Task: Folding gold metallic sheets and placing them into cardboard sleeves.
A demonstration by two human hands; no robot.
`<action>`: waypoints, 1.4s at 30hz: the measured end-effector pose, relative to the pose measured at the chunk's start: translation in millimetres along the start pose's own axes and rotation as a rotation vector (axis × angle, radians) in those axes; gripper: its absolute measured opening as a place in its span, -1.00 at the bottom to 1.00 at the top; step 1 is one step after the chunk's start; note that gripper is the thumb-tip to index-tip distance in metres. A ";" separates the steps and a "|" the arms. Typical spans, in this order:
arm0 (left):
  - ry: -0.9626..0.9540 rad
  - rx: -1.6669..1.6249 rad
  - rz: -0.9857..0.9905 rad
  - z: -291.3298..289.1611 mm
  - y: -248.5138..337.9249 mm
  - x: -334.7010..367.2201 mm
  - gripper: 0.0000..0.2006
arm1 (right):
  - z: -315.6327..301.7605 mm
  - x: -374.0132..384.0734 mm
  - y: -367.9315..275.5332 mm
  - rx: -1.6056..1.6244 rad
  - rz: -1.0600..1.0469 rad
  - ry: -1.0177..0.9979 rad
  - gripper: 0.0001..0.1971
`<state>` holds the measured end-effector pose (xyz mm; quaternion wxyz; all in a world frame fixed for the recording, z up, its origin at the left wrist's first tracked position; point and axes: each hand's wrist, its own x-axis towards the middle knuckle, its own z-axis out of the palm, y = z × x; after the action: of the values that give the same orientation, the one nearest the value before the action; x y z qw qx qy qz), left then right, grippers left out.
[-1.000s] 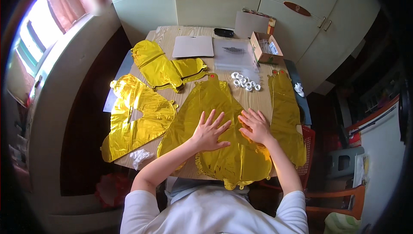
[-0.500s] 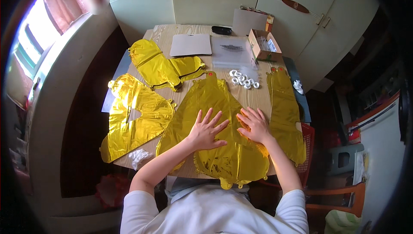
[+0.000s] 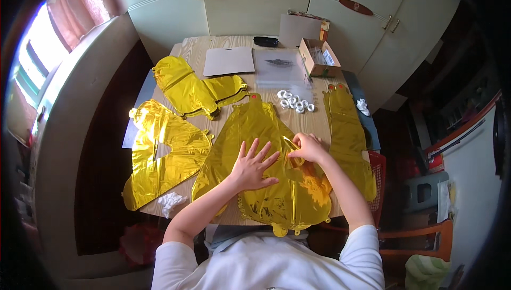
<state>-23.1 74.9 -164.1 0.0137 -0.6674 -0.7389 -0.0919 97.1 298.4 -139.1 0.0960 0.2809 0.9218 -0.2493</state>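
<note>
A large flat gold foil balloon (image 3: pixel 255 125) lies across the middle of the table, its bottom edge close to my body. My left hand (image 3: pixel 253 168) rests palm down on its middle with fingers spread. My right hand (image 3: pixel 308 148) has its fingers curled and pinches the balloon's right edge, where the foil lifts and folds over. Bright orange reflections show on the foil beneath my right wrist. Another flat gold foil balloon (image 3: pixel 183 157) with a central opening lies to the left. A long gold foil balloon (image 3: pixel 346 130) lies along the right side.
A folded gold foil stack (image 3: pixel 183 85) lies at the back left. Behind the middle balloon are white ribbon rolls (image 3: pixel 296 101), clear plastic bags (image 3: pixel 279 71), a grey card (image 3: pixel 229 61), a black case (image 3: pixel 266 41) and an open cardboard box (image 3: pixel 319 61). Crumpled white tissue (image 3: pixel 172 203) sits front left.
My right hand has gone from lying flat to pinching and lifting the balloon's right edge. My left hand stays spread on the foil. The whole view has shifted slightly.
</note>
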 end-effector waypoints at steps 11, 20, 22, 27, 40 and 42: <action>-0.048 -0.022 -0.019 3.0 -1.9 -2.5 -0.10 | 9.7 -28.2 1.0 1.431 0.040 -0.121 -0.47; -0.028 -0.034 -0.005 2.7 -2.3 -1.2 -0.07 | 40.1 -33.1 9.3 0.108 -0.509 0.261 -0.63; 0.028 -0.062 0.010 4.7 -5.1 -1.2 -0.08 | 41.8 -32.0 1.0 0.195 -0.589 0.309 -0.62; -0.130 -0.006 -0.011 -7.4 -1.8 2.3 -0.14 | 52.4 -29.9 4.1 -0.023 -0.612 0.384 -0.55; 0.113 -0.084 0.056 9.5 -6.4 -0.5 -0.10 | 28.2 -5.1 0.5 -0.289 -0.539 0.122 -0.10; -0.006 -0.069 0.039 -0.2 -4.2 0.7 -0.07 | 25.5 2.3 0.6 -0.342 -0.510 0.064 0.03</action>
<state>-27.4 75.1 -164.3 -0.0097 -0.6821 -0.7221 -0.1148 96.4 286.8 -162.0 0.0473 0.0280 0.9937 -0.0979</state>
